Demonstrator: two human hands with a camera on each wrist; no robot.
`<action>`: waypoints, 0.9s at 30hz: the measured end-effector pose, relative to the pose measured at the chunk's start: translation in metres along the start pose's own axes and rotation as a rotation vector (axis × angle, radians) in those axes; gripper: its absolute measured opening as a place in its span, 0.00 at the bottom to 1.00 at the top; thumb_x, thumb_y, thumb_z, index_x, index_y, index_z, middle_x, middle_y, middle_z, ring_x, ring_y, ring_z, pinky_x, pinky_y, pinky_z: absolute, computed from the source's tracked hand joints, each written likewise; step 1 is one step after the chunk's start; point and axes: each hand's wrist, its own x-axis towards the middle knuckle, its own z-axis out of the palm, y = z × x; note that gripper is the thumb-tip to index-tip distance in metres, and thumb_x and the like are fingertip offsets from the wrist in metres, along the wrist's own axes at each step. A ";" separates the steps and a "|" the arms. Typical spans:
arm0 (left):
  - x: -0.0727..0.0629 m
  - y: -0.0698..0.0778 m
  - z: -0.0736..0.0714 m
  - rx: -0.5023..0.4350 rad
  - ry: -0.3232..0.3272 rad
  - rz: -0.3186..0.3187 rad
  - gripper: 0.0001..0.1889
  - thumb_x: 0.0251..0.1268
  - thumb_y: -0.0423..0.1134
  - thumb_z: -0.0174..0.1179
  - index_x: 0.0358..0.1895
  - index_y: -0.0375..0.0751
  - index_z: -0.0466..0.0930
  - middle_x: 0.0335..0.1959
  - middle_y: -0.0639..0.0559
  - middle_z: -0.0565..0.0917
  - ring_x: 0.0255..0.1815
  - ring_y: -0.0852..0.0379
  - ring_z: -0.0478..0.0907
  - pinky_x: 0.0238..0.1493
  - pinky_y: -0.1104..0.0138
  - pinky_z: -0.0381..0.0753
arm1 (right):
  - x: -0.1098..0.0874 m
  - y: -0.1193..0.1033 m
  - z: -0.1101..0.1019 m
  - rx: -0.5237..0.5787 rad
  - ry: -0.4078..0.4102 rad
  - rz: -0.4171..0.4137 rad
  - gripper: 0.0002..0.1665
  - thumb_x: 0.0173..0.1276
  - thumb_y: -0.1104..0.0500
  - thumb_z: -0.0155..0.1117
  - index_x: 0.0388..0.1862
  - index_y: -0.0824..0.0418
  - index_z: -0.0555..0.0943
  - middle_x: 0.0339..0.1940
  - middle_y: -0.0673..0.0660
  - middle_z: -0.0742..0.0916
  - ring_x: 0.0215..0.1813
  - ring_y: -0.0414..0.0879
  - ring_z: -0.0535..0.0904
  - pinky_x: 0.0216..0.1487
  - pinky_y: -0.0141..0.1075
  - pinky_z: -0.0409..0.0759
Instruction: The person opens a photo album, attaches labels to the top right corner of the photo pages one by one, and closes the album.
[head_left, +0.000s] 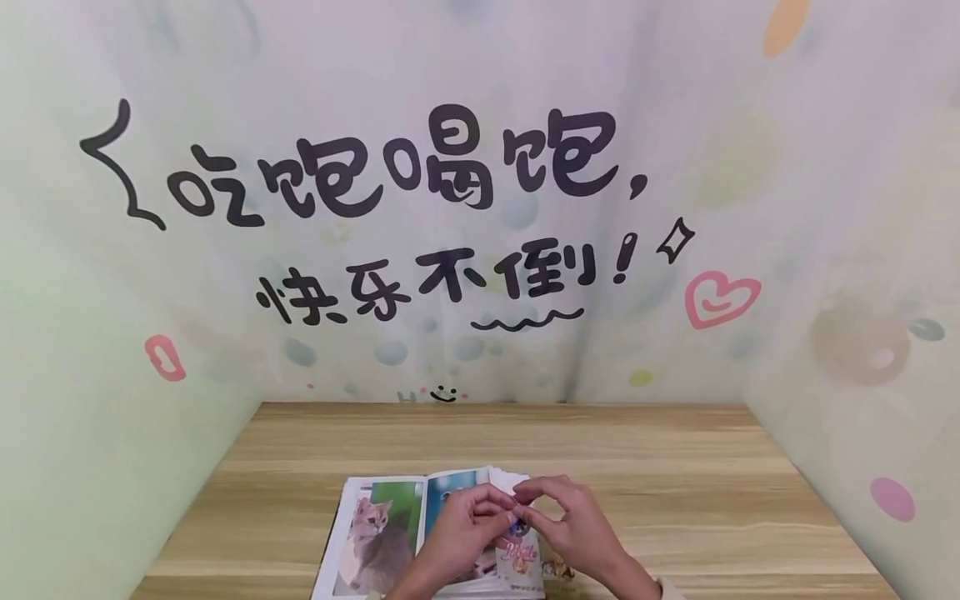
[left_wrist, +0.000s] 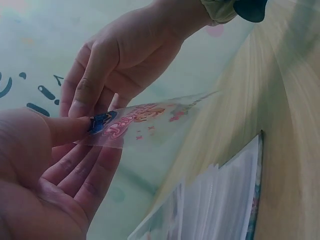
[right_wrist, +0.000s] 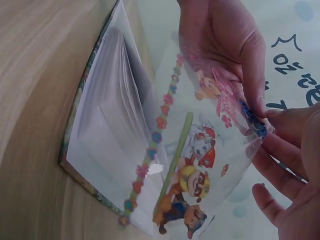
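A clear plastic bag (right_wrist: pixel 172 135), printed with cartoon dogs, pink lettering and a colourful border strip, hangs tilted between both hands. My left hand (head_left: pixel 461 533) pinches its top edge near a blue print, thumb on one side and fingers on the other. My right hand (head_left: pixel 577 525) pinches the same edge close beside the left fingertips, its thumb and index finger forming a loop in the head view. Below the hands lies an open photo album (head_left: pixel 339 533); the bag and left hand hide part of its right side.
A cat photo (head_left: pixel 375 542) fills the album's left page. The album rests on a wood-grain table (head_left: pixel 660 450). Behind stands a pale wall covering (head_left: pixel 450 358) with black lettering, and similar coverings rise at both sides.
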 end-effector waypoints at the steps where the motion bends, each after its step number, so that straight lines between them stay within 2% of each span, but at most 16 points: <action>1: 0.000 0.000 0.000 0.001 0.002 -0.001 0.08 0.68 0.30 0.60 0.45 0.28 0.80 0.40 0.36 0.87 0.30 0.60 0.85 0.33 0.67 0.85 | 0.000 0.000 0.000 0.006 0.003 0.006 0.16 0.56 0.66 0.76 0.42 0.52 0.86 0.36 0.42 0.89 0.42 0.38 0.84 0.45 0.38 0.81; 7: 0.000 0.000 0.001 0.009 0.018 0.003 0.07 0.67 0.30 0.62 0.43 0.27 0.80 0.38 0.36 0.87 0.28 0.62 0.84 0.31 0.69 0.85 | -0.001 -0.001 0.000 0.036 0.004 0.030 0.14 0.57 0.64 0.76 0.43 0.52 0.86 0.34 0.41 0.90 0.41 0.39 0.84 0.45 0.38 0.81; 18: -0.001 -0.002 0.001 0.042 0.015 0.018 0.07 0.65 0.32 0.64 0.41 0.30 0.80 0.34 0.42 0.88 0.28 0.63 0.84 0.31 0.71 0.84 | -0.003 0.003 -0.003 0.036 -0.005 0.120 0.12 0.59 0.61 0.75 0.41 0.48 0.86 0.34 0.39 0.89 0.41 0.36 0.84 0.46 0.39 0.81; 27: 0.000 -0.005 0.004 0.059 0.014 0.035 0.07 0.66 0.31 0.63 0.42 0.28 0.80 0.35 0.36 0.87 0.27 0.63 0.84 0.30 0.71 0.83 | -0.006 0.006 -0.003 0.008 0.026 0.140 0.10 0.60 0.59 0.74 0.40 0.47 0.86 0.32 0.41 0.88 0.38 0.34 0.82 0.43 0.36 0.80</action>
